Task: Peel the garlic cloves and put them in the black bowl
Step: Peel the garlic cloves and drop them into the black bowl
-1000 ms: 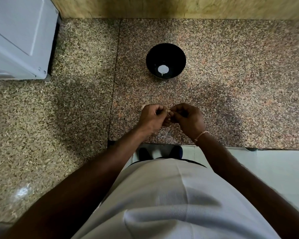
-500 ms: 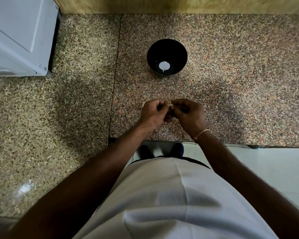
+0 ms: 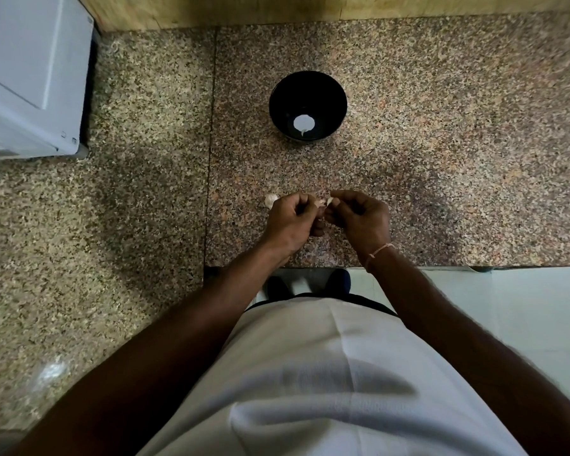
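So the hands have pulled slightly apart just short of the black bowl, left hand and right hand both pinching the garlic clove, looks like skin's coming off, another clove waiting beside them.

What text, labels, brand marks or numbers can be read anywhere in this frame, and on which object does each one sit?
None can be read.
The white appliance has two tiny marks near its lower front corner: too small to read.
The black bowl, the granite counter, the wooden wall strip and the wrist thread bear no lettering.
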`<state>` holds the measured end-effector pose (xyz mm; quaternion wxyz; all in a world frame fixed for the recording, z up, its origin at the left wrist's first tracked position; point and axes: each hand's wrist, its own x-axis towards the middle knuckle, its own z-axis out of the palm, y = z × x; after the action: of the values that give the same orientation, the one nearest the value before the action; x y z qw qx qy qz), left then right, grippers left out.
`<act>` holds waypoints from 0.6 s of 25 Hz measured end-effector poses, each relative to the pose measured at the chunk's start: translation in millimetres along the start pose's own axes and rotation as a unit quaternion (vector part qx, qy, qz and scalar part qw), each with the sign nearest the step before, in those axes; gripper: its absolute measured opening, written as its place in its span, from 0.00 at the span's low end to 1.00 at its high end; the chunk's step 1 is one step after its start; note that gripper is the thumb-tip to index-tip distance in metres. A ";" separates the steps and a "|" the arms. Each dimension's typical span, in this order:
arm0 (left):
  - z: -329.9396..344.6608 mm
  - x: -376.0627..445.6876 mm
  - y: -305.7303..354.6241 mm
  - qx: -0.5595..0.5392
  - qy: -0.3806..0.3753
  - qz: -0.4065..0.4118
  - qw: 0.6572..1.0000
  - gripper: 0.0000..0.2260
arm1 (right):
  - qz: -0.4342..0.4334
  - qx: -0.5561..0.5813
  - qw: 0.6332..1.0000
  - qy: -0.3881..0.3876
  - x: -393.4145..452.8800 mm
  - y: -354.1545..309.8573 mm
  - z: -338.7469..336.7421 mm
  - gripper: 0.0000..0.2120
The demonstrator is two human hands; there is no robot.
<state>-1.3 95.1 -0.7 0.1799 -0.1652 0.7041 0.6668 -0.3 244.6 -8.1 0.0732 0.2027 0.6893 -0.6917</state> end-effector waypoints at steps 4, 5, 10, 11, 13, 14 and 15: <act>-0.3 8.7 -5.1 0.021 0.020 -0.008 1.000 0.07 | 0.024 0.005 0.999 0.042 5.7 5.2 -7.1 0.08; 0.0 11.8 -6.7 0.034 0.031 -0.009 0.999 0.06 | 0.025 -0.003 0.999 0.047 6.4 6.1 -7.8 0.09; 1.1 20.5 -10.1 0.141 0.076 0.013 0.987 0.07 | 0.019 -0.035 0.999 0.035 4.0 6.2 -1.8 0.08; 0.8 22.5 -12.0 0.155 0.076 0.017 0.985 0.07 | 0.011 -0.058 0.998 0.035 3.6 5.2 -0.7 0.09; 0.1 22.6 -12.0 0.157 0.067 0.016 0.985 0.06 | -0.002 -0.091 0.995 0.030 3.5 2.8 0.5 0.11; -0.8 22.2 -11.1 0.154 0.065 0.017 0.986 0.07 | -0.007 -0.104 0.994 0.026 4.1 2.6 1.1 0.12; -2.4 23.4 -11.9 0.152 0.063 0.018 0.986 0.09 | -0.012 -0.117 0.993 0.020 4.8 2.5 1.7 0.13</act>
<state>-16.4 92.2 -22.1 0.1465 -0.1646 0.8100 0.5435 -4.1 243.7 -12.3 0.0741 0.1983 0.7694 -0.6027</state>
